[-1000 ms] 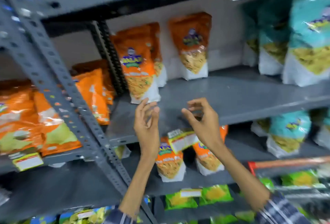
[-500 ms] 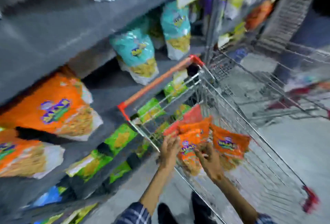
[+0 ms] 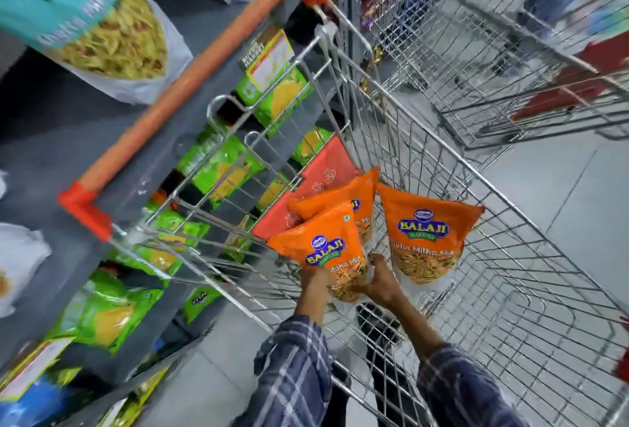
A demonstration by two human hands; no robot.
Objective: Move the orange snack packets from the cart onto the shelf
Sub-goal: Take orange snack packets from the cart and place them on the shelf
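left hand [image 3: 315, 282] + right hand [image 3: 381, 282]: grip pinching bottom of front orange packet [image 3: 325, 246], likely to lift it upright | two more packets [image 3: 423, 239] inside cart [image 3: 510, 256], near handle-end wall | shelf [image 3: 51, 140] beside cart's left edge

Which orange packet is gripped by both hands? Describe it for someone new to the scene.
Look inside the wire cart with the orange handle. Of three orange packets, it is the nearest, front-left one, pinched at its bottom by the left hand and right hand.
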